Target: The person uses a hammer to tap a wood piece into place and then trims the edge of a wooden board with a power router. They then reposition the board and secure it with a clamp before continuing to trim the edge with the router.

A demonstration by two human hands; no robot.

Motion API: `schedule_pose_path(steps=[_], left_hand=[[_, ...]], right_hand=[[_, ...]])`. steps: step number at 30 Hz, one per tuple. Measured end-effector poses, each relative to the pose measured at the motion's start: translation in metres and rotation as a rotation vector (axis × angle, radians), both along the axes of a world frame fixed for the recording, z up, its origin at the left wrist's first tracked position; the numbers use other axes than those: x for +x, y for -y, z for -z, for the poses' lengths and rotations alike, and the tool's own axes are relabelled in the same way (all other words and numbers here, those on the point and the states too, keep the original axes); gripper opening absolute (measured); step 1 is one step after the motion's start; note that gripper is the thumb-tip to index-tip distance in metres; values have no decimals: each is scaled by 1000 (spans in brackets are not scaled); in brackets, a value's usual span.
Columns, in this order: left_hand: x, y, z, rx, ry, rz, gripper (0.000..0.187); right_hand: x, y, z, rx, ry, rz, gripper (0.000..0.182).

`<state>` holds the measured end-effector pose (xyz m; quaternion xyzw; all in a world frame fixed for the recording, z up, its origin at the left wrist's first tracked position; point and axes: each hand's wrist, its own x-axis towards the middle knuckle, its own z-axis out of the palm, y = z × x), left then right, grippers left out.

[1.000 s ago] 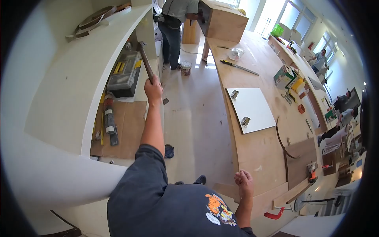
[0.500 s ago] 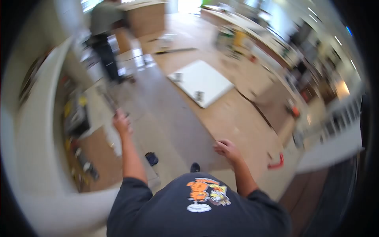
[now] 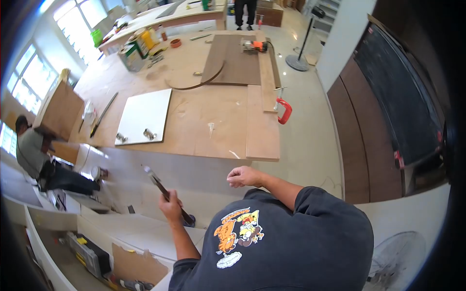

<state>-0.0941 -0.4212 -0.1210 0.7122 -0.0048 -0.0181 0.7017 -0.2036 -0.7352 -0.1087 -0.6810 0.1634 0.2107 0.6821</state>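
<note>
My left hand is closed around the dark handle of a hammer, its metal head pointing up and away from me. Close to the near edge of the workbench, my right hand hangs with its fingers curled together; whatever they may hold is hidden. On the bench lies a white cabinet door with two metal hinges along its near side. A red clamp grips the bench's right edge by a narrow board.
An orange power tool rests on a brown panel, near a curved strip. Cans stand farther back. Another person bends at the left. A pedestal fan is at lower right, a toolbox at lower left.
My view has swung right, so the bench, the cabinet door and the other person now appear farther left. The hammer stays in my left hand; my right hand remains curled.
</note>
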Motion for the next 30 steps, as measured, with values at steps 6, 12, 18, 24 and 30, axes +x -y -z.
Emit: schedule_pose_path(steps=[6,12,18,24,30], left_hand=[[-75,53,0,-46,-200,382,15],[-102,160,-20,238,-251,790,21],[-125,345,-60,400,4,1001,23],[-146,506,-76,208,118,1012,31],[-137,617,-92,83,-82,940,30]], right_hand=[[-38,88,45,-357,-187,-316,39],[-217,253,245,-906,-387,-500,28],[-448,393,344,-860,-654,-316,14],[-398,480,272,-1047,-534,-405,16],[-237,508,154,-348,-166,715,22]])
